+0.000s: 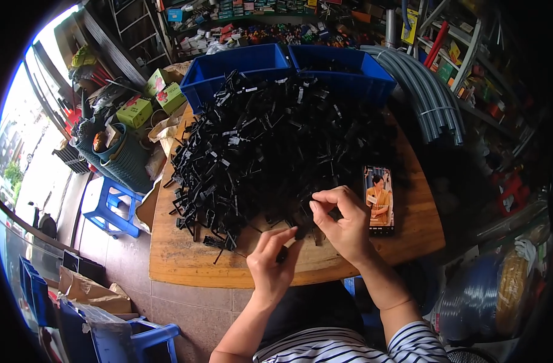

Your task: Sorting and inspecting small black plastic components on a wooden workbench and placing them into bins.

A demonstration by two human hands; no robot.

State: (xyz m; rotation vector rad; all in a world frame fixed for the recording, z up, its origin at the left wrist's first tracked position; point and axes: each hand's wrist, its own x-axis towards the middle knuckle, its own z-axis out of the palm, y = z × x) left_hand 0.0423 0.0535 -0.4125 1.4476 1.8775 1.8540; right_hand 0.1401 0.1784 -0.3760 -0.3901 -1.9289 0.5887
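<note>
- Working low over the near side of a wooden tabletop [185, 266], forearms angled inward from below, left slanting up to the right, right slanting up to the left.
- Pinching, apparently, a small black plastic part [300, 232] at the fingertips of the left hand [269, 261], fingers curled and thumb close against them; too small and dark for reading its long axis.
- Reaching farther forward with the right hand [347, 228], wrist raised, thumb and forefinger drawn nearly together, just ahead and to the right of the left fingertips; impossible to tell whether gripping a part or not.
- Seen close beside the right hand, on its right, with a smartphone [380, 202], screen lit, long side running away from the body.
- Facing a broad, tangled heap of black plastic parts [258, 151], straight ahead and spreading left, nearer to the right hand's fingertips than to the left's.
- Backed, beyond the heap, by two open bins, a left blue bin [246, 59] and a right blue bin [370, 86].
</note>
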